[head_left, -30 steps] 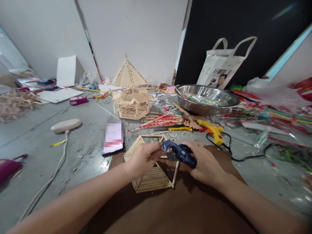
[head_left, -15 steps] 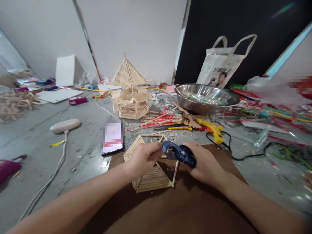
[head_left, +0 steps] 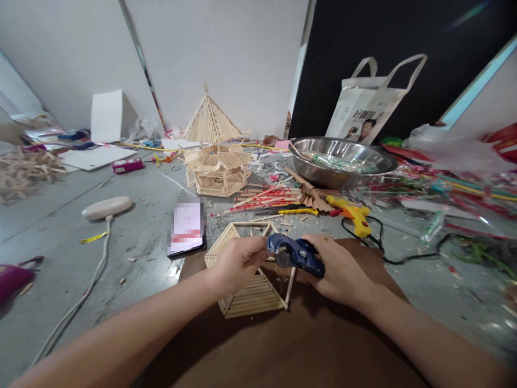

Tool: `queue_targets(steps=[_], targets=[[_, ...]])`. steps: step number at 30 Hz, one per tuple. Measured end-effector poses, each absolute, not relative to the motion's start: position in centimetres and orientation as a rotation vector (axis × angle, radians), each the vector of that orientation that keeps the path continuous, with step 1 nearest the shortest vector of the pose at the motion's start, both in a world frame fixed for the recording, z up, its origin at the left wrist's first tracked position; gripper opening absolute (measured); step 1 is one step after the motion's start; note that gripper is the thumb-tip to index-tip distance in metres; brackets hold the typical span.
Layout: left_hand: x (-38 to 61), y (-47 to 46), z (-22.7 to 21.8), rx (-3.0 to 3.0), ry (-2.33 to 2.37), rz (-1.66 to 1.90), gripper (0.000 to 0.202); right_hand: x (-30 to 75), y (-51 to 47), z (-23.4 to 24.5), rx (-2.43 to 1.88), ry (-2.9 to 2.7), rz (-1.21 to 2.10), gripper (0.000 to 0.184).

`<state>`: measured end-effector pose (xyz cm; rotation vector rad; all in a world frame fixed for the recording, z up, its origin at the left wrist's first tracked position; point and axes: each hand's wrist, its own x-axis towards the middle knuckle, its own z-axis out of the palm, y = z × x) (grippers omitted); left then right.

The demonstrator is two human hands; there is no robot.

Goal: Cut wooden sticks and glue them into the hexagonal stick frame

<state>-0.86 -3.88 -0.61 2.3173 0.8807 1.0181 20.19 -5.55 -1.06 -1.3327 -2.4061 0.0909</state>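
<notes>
My right hand (head_left: 337, 267) is closed around a blue cutter (head_left: 297, 254) whose jaw points left. My left hand (head_left: 238, 263) is pinched right at that jaw, holding something too small to make out, likely a thin stick. Both hands hover over a flat hexagonal panel of wooden sticks (head_left: 246, 293) that lies on a brown board (head_left: 307, 334) in front of me.
A phone (head_left: 186, 227) lies left of the panel. Behind stand a stick pavilion model (head_left: 218, 170) and a stick roof cone (head_left: 210, 121). A yellow glue gun (head_left: 351, 214), red-tipped sticks (head_left: 264, 199), a steel bowl (head_left: 343, 161) and a white bag (head_left: 369, 110) fill the right.
Both hands stay in the same grip; the view has shifted very slightly.
</notes>
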Motion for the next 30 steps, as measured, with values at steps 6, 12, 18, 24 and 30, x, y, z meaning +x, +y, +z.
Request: queue_targets(steps=[6, 12, 18, 24, 30], targets=[[-0.81, -3.85, -0.58, 2.322, 0.890, 0.995, 0.023, 20.17, -5.43, -1.12, -1.317, -2.391, 0.091, 0.037], [-0.82, -3.86, -0.49, 2.306, 0.888, 0.981, 0.019, 20.13, -5.43, -1.12, -1.337, -2.405, 0.084, 0.039], [-0.85, -3.87, -0.51, 2.309, 0.888, 0.976, 0.020, 20.26, -5.47, -1.15, -1.326, -2.402, 0.093, 0.038], [-0.89, -3.82, -0.66, 2.325, 0.910, 0.950, 0.020, 20.23, -5.44, -1.17, -1.348, -2.392, 0.123, 0.037], [-0.88, -3.81, -0.73, 2.324, 0.910, 0.960, 0.020, 20.40, -5.42, -1.35, -1.353, -2.392, 0.124, 0.038]])
